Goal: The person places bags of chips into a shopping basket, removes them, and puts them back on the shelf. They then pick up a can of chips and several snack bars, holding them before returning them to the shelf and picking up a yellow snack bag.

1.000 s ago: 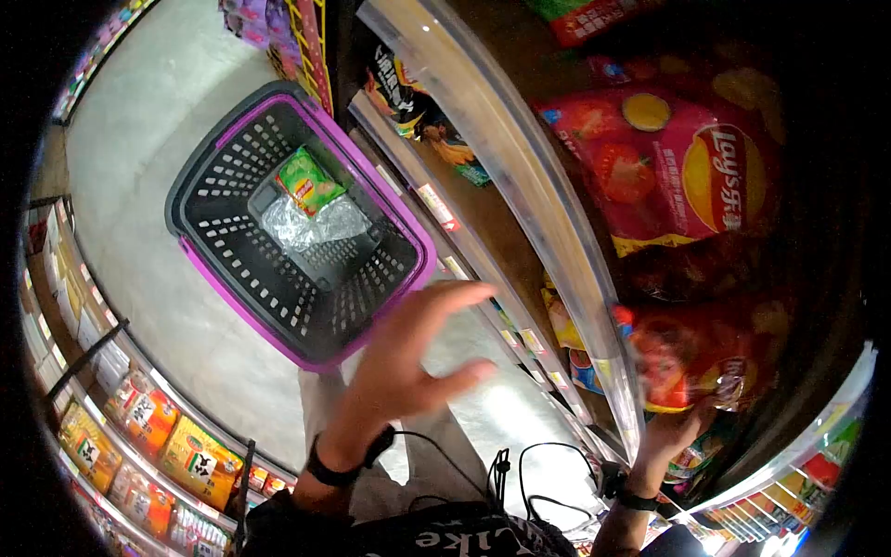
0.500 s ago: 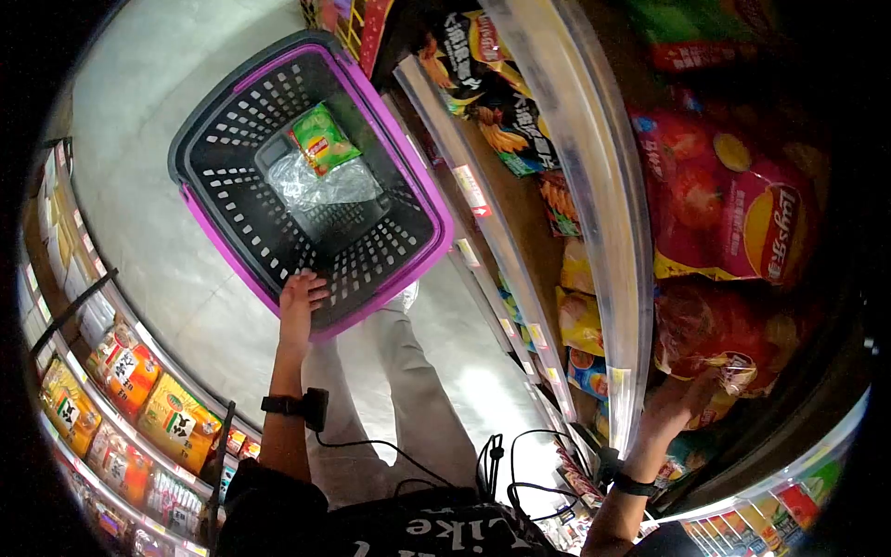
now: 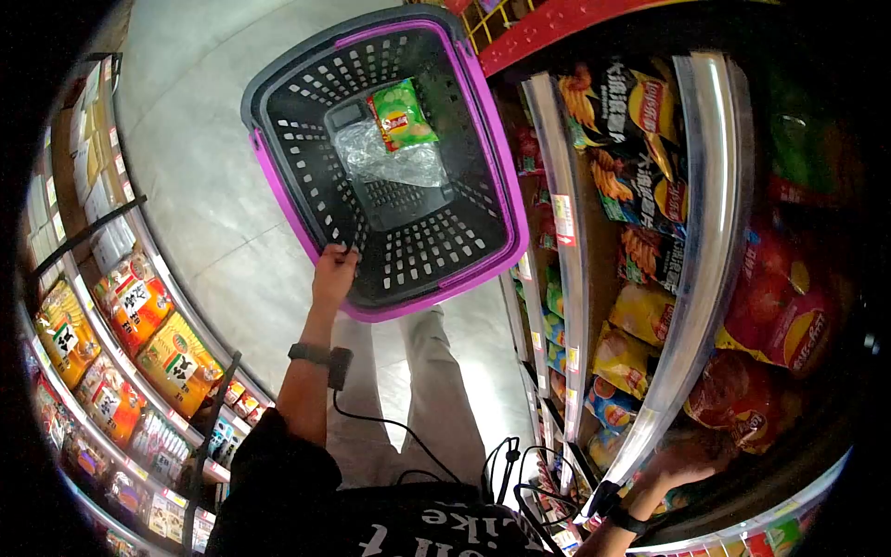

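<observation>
A dark grey shopping basket (image 3: pixel 320 54) with purple trim hangs in front of my legs. My left hand (image 3: pixel 334 273) has its fingers closed over the basket's near rim. Inside the basket lie a small green chip bag (image 3: pixel 403 115) and a crumpled clear plastic bag (image 3: pixel 390 165). My right hand (image 3: pixel 691 461) reaches into the shelf on the right, just below a dark red chip bag (image 3: pixel 736 397). Blur and shadow hide its fingers, so I cannot tell whether it touches or holds anything. A larger red chip bag (image 3: pixel 775 302) lies farther along that shelf.
A clear-edged shelf rail (image 3: pixel 715 186) curves between the basket and the right-hand shelf. Black chip bags (image 3: pixel 640 190) and yellow chip bags (image 3: pixel 624 357) fill a lower shelf. Snack packs (image 3: pixel 176 367) line the left shelves. A black cable (image 3: pixel 418 434) dangles before my shirt.
The view has shifted, and the basket now appears farther right and higher. My left fingers have closed on its rim. My right hand has drawn away from the dark red chip bag.
</observation>
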Tool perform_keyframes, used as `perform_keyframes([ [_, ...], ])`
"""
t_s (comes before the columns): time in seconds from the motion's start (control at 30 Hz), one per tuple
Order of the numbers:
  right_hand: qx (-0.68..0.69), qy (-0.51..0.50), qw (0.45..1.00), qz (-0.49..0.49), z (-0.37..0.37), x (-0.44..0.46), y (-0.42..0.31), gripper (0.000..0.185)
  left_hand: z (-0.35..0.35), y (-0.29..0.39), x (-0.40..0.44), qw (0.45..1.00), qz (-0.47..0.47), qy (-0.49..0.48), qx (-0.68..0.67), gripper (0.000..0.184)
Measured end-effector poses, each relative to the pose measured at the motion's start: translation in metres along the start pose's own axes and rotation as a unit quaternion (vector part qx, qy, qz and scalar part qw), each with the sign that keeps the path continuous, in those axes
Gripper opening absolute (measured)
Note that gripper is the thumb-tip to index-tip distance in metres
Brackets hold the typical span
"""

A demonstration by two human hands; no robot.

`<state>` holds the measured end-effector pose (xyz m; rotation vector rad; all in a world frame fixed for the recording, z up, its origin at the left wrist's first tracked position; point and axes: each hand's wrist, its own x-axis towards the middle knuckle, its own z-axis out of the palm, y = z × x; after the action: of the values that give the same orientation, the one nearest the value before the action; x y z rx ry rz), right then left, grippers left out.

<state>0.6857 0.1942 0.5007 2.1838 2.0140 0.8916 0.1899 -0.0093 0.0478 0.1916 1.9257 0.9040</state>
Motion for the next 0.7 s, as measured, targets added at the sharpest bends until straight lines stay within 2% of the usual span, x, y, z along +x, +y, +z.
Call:
perform_keyframes([
  [0.03, -0.109, -0.035, 0.993, 0.024, -0.002, 0.003, -0.003, 0.032, -0.001, -0.004, 0.001, 1.000, -0.003, 0.003, -0.001, 0.028],
  [0.07, -0.107, -0.035, 0.993, 0.021, 0.001, 0.002, -0.009, 0.032, -0.002, -0.009, 0.002, 0.996, -0.012, 0.009, 0.085, 0.029],
  [0.1, 0.082, -0.014, 0.996, 0.034, 0.002, -0.002, -0.023, 0.023, -0.001, -0.011, 0.003, 0.985, -0.021, 0.011, 0.170, 0.030],
  [0.13, 0.267, 0.007, 0.963, 0.046, 0.000, -0.008, -0.041, 0.014, -0.001, 0.016, -0.005, 0.985, -0.061, -0.007, 0.162, 0.035],
  [0.17, 0.441, 0.029, 0.895, 0.057, -0.004, -0.015, -0.065, 0.010, 0.000, 0.015, -0.007, 0.985, -0.063, -0.010, 0.161, 0.035],
  [0.2, 0.601, 0.049, 0.795, 0.065, -0.006, -0.022, -0.095, 0.015, -0.001, 0.014, -0.008, 0.989, -0.087, -0.020, 0.115, 0.036],
  [0.23, 0.494, 0.000, 0.864, -0.092, -0.030, -0.013, -0.176, 0.012, -0.002, 0.011, -0.009, 0.991, -0.110, -0.029, 0.069, 0.037],
  [0.27, 0.514, -0.101, 0.847, -0.091, -0.038, -0.020, -0.215, 0.008, -0.002, 0.008, -0.011, 0.991, -0.110, -0.028, 0.069, 0.037],
  [0.3, 0.459, -0.283, 0.833, -0.122, -0.041, -0.018, -0.233, 0.018, -0.001, 0.002, -0.014, 0.992, -0.111, -0.040, 0.044, 0.037],
  [0.33, 0.473, -0.314, 0.781, -0.260, -0.023, -0.017, -0.264, 0.021, 0.000, -0.003, -0.015, 0.992, -0.113, -0.052, 0.021, 0.037],
  [0.37, 0.509, -0.362, 0.724, -0.292, 0.000, -0.025, -0.292, 0.022, 0.001, 0.000, -0.017, 0.992, -0.115, -0.049, 0.022, 0.037],
  [0.43, 0.497, -0.368, 0.690, -0.376, 0.036, -0.039, -0.361, 0.027, 0.003, 0.007, -0.023, 0.981, -0.150, -0.073, 0.096, 0.035],
  [0.5, 0.439, -0.410, 0.664, -0.446, 0.091, -0.062, -0.420, 0.034, 0.002, -0.017, -0.028, 0.983, -0.138, -0.081, 0.092, 0.036],
  [0.57, 0.394, -0.517, 0.634, -0.419, 0.167, -0.093, -0.478, 0.051, 0.009, -0.009, -0.038, 0.974, -0.202, -0.092, 0.051, 0.033],
  [0.6, 0.391, -0.570, 0.613, -0.383, 0.215, -0.112, -0.509, 0.061, 0.004, 0.004, -0.043, 0.959, -0.249, -0.130, 0.032, 0.034],
  [0.63, 0.366, -0.568, 0.635, -0.376, 0.252, -0.124, -0.536, 0.067, 0.003, 0.004, -0.046, 0.959, -0.247, -0.131, 0.039, 0.034],
  [0.7, 0.346, -0.562, 0.659, -0.360, 0.301, -0.134, -0.587, 0.074, -0.004, -0.008, -0.050, 0.943, -0.277, -0.166, -0.079, 0.039],
])
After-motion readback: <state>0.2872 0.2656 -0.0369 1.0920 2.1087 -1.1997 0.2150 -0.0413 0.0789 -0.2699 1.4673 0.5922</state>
